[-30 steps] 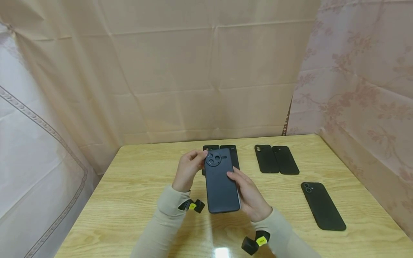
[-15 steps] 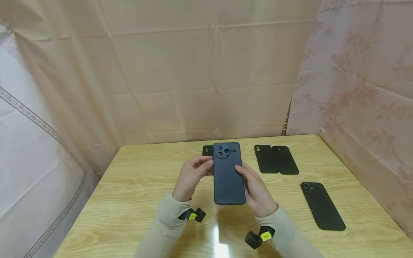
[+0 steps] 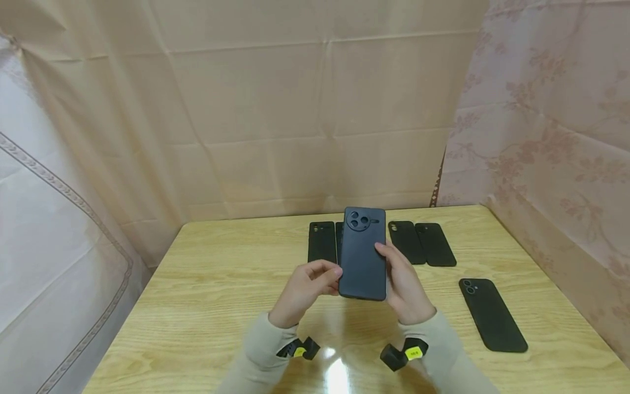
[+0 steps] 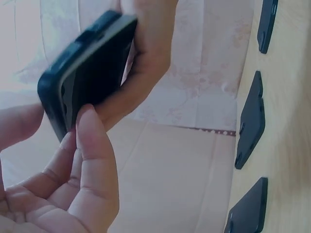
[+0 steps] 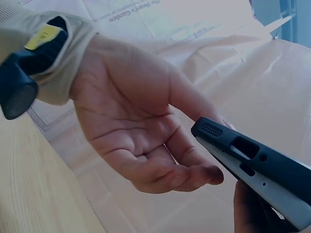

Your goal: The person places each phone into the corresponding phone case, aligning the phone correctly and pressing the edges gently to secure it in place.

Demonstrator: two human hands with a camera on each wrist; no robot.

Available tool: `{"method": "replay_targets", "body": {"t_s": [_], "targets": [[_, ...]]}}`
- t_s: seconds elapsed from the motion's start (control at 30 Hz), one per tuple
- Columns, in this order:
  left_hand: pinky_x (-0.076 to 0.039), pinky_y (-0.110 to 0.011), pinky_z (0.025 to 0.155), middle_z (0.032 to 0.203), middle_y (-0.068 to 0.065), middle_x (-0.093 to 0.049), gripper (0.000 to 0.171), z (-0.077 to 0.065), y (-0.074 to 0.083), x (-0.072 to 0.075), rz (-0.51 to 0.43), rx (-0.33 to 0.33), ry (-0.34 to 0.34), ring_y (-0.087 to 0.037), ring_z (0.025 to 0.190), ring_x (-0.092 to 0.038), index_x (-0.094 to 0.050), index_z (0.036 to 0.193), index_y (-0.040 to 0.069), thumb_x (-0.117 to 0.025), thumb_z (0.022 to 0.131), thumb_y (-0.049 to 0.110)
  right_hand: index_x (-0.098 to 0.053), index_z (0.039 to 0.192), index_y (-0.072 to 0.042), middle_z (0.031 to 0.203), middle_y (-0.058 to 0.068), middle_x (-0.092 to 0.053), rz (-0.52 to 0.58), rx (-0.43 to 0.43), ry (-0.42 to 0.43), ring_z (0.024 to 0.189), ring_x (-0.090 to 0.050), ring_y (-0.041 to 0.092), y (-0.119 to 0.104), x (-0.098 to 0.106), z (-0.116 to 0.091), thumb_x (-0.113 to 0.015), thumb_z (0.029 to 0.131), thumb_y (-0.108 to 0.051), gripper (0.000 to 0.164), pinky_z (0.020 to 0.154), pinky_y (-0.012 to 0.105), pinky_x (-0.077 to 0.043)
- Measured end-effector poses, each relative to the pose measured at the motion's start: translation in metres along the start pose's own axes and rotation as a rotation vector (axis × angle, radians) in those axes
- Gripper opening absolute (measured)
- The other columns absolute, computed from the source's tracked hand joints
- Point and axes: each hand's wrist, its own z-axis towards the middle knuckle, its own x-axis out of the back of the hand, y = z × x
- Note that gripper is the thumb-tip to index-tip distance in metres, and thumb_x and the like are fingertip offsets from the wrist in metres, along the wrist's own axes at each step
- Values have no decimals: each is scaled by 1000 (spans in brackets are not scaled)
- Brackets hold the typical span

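Two hands hold up one dark phone case (image 3: pixel 363 268) with a phone (image 5: pixel 274 196) partly seated in it, raised above the wooden table (image 3: pixel 206 290), back to the viewer and camera ring near its 11 o'clock corner. The right hand (image 3: pixel 406 290) grasps it from 4 o'clock, thumb laid over the back and most fingers hidden behind. The left hand (image 3: pixel 307 290) curls thumb and fingers about the edge at 8 o'clock; how firmly they pinch, I cannot tell.

The step in hand looks like working case and phone together, or apart, along this lower edge; one moment does not settle which. In the right wrist view, the phone's paler end stands proud of the case, and its port sits out of line with the case's cut-out.

If this is a fitting, the next move calls for pressing that lower lip over the phone until the openings match, with the right hand steadying; if a removal, for prying the same corner wider.

Taking the held case as the clock's centre in the head view, a flat black slab (image 3: pixel 322 242) lies near 9 o'clock, a second black piece (image 3: pixel 339 235) peeps out just beside it, two black slabs (image 3: pixel 437 245) lie side by side toward 3, and a lone black phone-shaped piece (image 3: pixel 494 317) lies at 4.
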Motion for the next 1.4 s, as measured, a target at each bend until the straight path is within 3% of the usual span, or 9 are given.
{"method": "replay_targets", "body": {"t_s": [0.13,0.33,0.63,0.8,1.0,1.2,1.4], "targets": [[-59,-37,81,86,1,-67,31,-3,-3,-6,-6,18,-24,-13,77,-66,-66,110,-5,-65,95,22,-22,156,-25,143,-7,-34,4,15,-12,126,-43,6,-2,1,1,-38,107,-27,51,98,22,-48],[-59,-37,80,88,-7,-73,32,-6,-5,-13,-44,-9,-47,-17,79,-69,-66,107,-8,-68,93,21,-21,156,-24,143,-6,-33,17,61,-30,125,-39,7,-5,1,0,-34,108,-28,50,96,21,-47],[-59,-42,84,99,-30,-70,30,-7,-8,-23,-112,-24,14,-12,78,-71,-65,104,-11,-68,92,16,-20,154,-21,138,-4,-36,62,101,-57,119,-46,5,-5,1,0,-31,109,-26,47,93,21,-49],[-59,-44,84,97,-29,-71,28,-8,-9,-25,-110,-32,41,-10,76,-70,-65,103,-10,-68,92,15,-23,153,-22,134,-5,-39,64,103,-45,115,-47,5,-4,0,0,-31,109,-26,46,91,21,-49],[-60,-36,79,97,-27,-72,27,-9,-10,-27,-109,-32,61,-10,75,-69,-65,104,-10,-68,92,15,-24,153,-22,133,-6,-40,70,113,-36,114,-47,5,-2,-1,0,-33,108,-27,45,91,20,-49],[-59,-39,84,88,-8,-74,31,-7,-13,-33,-180,-28,85,-12,79,-70,-65,109,-8,-70,91,18,-22,154,-23,138,-6,-37,95,132,-39,122,-43,6,-2,-2,-1,-31,109,-26,47,95,21,-47],[-58,-35,87,94,-7,-74,38,-8,-16,-38,-259,-40,102,-12,85,-71,-63,118,-8,-69,92,19,-22,154,-24,141,-7,-33,99,127,-1,128,-36,8,-1,-4,-2,-31,109,-24,47,100,23,-43]]}}
